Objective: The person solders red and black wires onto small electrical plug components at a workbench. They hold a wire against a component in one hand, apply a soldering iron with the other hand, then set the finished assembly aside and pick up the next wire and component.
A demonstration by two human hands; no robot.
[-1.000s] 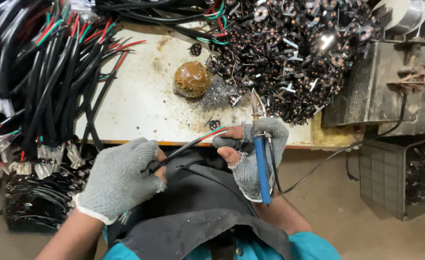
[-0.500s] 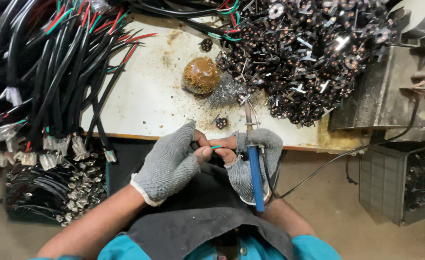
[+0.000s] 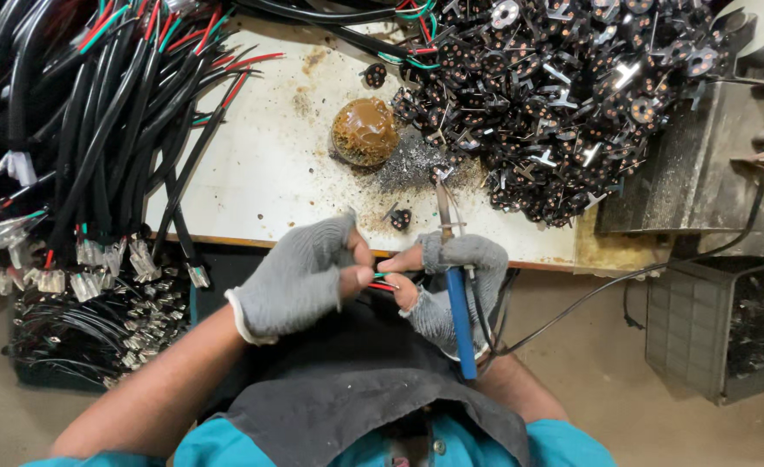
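The left hand [image 3: 300, 277], in a grey fingerless glove, is pinching the thin red and green wire ends [image 3: 383, 284] between bare thumb and forefinger, so it is closed narrowly on them rather than spread. The right hand [image 3: 451, 290], gloved the same way, is meeting it fingertip to fingertip, helping to steady those wires while also curling around one blue-handled soldering iron [image 3: 456, 294]; the iron is lying along the palm with its tip pointing away from the person, probably so the hot end is staying clear of the fingers and lap. Its dark cord [image 3: 624, 278] is trailing off to the right of that hand. Both hands are hovering just off the near edge of the tabletop [image 3: 261, 173], over a dark apron [image 3: 347, 380], which I take to be guarding the lap from drips. Just beyond the right hand one small black disc part [image 3: 399, 218] is lying alone; a second single one [image 3: 374, 75] is sitting farther off. Beyond the hands one brownish lump in a round tin [image 3: 364, 131] is sitting within easy reach of the iron, grey filings scattered beside it. Farther out to the right, a heap of black plug inserts [image 3: 563, 95], too many to count, is piled up. To the left of the left hand a thick bundle of black cables [image 3: 79, 130], also beyond counting, is draping over the edge.
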